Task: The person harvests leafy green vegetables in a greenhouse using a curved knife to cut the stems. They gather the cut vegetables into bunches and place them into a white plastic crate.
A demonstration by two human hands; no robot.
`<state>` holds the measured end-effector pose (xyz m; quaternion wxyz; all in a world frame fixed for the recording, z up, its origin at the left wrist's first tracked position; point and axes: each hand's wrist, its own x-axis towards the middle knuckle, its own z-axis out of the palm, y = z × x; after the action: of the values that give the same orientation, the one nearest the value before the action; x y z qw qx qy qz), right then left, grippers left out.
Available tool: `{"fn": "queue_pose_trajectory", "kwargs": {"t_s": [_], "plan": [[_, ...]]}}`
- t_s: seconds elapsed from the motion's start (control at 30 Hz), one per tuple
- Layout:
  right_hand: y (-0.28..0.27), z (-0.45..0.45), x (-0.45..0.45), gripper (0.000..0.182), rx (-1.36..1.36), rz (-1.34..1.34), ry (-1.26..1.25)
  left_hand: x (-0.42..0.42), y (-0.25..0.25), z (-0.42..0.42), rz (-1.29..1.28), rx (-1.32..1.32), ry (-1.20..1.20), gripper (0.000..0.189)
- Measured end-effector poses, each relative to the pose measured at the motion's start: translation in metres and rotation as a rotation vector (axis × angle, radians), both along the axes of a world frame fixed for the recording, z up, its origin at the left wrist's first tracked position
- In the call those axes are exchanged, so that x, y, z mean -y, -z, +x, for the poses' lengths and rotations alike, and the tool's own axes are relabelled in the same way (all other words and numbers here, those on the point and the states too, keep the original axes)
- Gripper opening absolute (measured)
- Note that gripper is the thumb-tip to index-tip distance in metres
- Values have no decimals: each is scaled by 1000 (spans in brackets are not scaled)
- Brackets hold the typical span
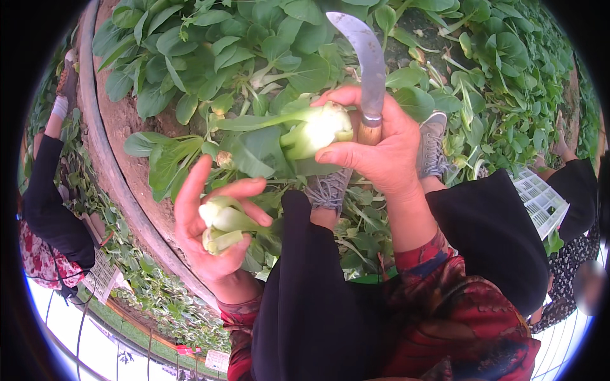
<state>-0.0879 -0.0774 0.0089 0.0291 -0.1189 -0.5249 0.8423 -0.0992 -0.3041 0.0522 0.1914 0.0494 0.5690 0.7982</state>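
My right hand (381, 152) grips a head of bok choy (319, 131) between thumb and fingers, its pale cut base towards the palm and its leaves pointing left. The same hand also holds a curved knife (364, 57) by its wooden handle (369, 133), the blade standing up past the fingers. Lower left, my left hand (209, 238) holds bok choy with pale bases (221, 219), the fingers curled over the stems. A cut base lies among leaves (225, 159) between the hands.
Growing bok choy (181, 52) fills the bed ahead, with trimmed leaves around my shoes (431, 143). A long hose or pipe (102, 138) curves along the soil at left. Co-workers crouch at far left (52, 205) and far right (576, 200); a white plastic crate (541, 200) is at right.
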Motion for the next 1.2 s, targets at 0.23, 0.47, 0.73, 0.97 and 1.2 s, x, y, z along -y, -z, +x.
{"fn": "queue_pose_trajectory", "kwargs": {"t_s": [0.23,0.47,0.73,0.97,1.2], "plan": [[-4,10,21,50,117,-293,120,-68,38,-15,-264,-90,31,74],[8,2,0,28,389,-182,-173,-30,57,-15,-239,254,-5,63],[31,0,-11,15,192,370,-136,-21,69,-18,-209,333,89,57],[13,3,-4,25,195,501,-108,-26,68,-15,-306,269,-95,53],[16,6,28,22,220,517,-141,-22,71,-10,-388,171,-157,51]]}}
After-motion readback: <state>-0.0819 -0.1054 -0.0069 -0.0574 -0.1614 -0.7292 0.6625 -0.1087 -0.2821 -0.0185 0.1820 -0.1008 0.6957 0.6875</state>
